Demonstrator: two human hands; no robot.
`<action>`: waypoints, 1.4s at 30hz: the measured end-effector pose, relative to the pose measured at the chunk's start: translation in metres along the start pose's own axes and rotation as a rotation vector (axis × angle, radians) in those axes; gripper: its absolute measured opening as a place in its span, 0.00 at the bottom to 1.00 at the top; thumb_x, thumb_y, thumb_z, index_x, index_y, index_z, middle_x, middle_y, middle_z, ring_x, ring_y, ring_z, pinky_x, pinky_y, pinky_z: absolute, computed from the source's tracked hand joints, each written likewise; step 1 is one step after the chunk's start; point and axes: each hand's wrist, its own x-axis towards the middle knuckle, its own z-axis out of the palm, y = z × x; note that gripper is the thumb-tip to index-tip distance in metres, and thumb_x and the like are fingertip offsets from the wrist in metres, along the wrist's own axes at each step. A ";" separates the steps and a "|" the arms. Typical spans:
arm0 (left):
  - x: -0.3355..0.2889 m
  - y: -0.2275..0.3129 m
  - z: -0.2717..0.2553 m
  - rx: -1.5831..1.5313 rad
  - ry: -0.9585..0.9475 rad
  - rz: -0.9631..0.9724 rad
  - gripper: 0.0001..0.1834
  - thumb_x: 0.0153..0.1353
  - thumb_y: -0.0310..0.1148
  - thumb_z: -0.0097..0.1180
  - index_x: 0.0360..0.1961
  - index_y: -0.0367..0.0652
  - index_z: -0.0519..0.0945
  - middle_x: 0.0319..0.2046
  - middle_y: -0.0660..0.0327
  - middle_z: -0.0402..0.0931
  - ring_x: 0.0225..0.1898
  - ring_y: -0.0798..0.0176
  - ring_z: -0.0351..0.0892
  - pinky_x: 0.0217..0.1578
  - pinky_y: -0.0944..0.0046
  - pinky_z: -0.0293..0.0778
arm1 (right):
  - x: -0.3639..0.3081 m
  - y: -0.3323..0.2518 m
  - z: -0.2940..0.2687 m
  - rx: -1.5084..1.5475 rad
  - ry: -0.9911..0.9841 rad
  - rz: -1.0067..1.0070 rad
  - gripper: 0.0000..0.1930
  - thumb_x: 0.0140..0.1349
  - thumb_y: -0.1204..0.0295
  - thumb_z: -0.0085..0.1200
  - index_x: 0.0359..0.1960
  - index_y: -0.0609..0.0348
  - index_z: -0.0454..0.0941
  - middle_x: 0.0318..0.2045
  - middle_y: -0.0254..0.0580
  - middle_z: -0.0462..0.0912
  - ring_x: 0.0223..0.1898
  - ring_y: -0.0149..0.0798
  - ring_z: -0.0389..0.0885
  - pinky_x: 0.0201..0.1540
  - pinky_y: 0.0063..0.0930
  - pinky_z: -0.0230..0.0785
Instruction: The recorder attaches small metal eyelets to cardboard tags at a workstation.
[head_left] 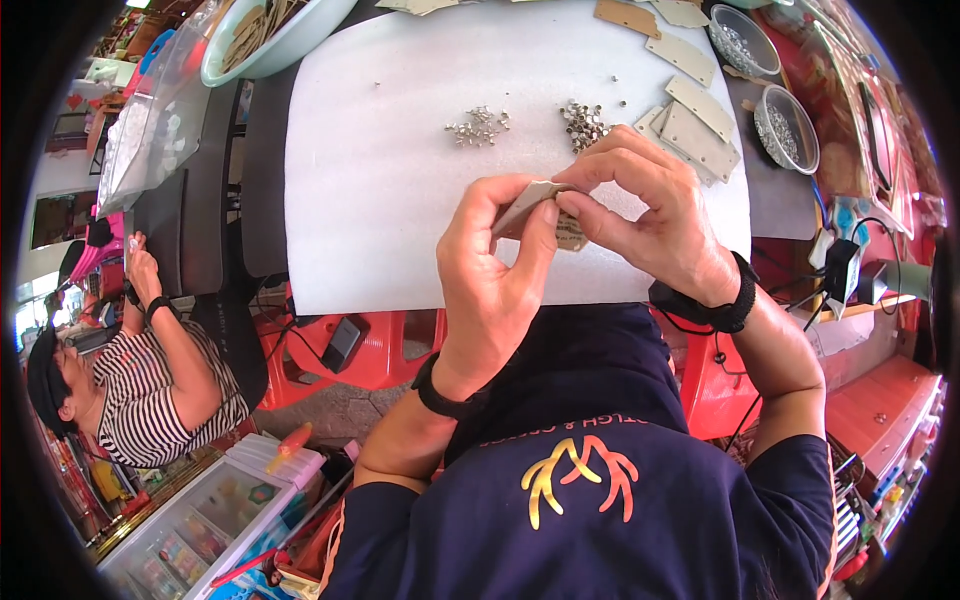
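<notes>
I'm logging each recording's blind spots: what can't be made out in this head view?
All in the head view:
Grey piece: partly covered by the left hand.
Whatever may lie between the thumb and index tips of the right hand: hidden by that hand itself.
Pale green bowl: cut off by the top edge.
Dark metal bits: too small to tell their exact shape.

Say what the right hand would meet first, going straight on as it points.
Right hand: first the grey piece, apparently already in its pinching grip; just past that, the left hand holding the same piece. Depth between them is unclear.
</notes>
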 end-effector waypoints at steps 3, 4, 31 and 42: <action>-0.003 0.001 0.002 -0.154 0.061 -0.051 0.09 0.64 0.21 0.56 0.44 0.34 0.74 0.36 0.60 0.78 0.36 0.72 0.78 0.38 0.70 0.75 | 0.001 -0.001 -0.001 0.038 -0.016 0.052 0.09 0.51 0.76 0.64 0.33 0.61 0.79 0.29 0.42 0.80 0.32 0.42 0.79 0.36 0.32 0.72; -0.003 0.002 0.001 -0.149 0.036 -0.069 0.09 0.64 0.21 0.57 0.45 0.33 0.73 0.36 0.60 0.78 0.37 0.71 0.78 0.39 0.70 0.74 | 0.001 -0.002 -0.002 0.038 -0.015 0.053 0.09 0.51 0.76 0.64 0.33 0.61 0.79 0.29 0.42 0.80 0.32 0.42 0.79 0.36 0.32 0.72; 0.008 -0.004 -0.026 -0.382 0.047 -0.326 0.11 0.66 0.26 0.56 0.48 0.39 0.72 0.43 0.60 0.79 0.45 0.68 0.78 0.51 0.64 0.73 | -0.005 -0.004 -0.019 0.457 -0.314 0.649 0.16 0.68 0.63 0.57 0.46 0.66 0.79 0.32 0.31 0.81 0.32 0.21 0.74 0.36 0.19 0.71; 0.001 0.004 -0.028 -0.609 0.010 -0.424 0.16 0.66 0.28 0.57 0.53 0.36 0.72 0.44 0.58 0.79 0.45 0.66 0.79 0.49 0.63 0.74 | -0.001 -0.016 -0.012 0.569 -0.371 0.759 0.14 0.70 0.65 0.54 0.41 0.66 0.79 0.25 0.30 0.78 0.24 0.22 0.74 0.29 0.18 0.69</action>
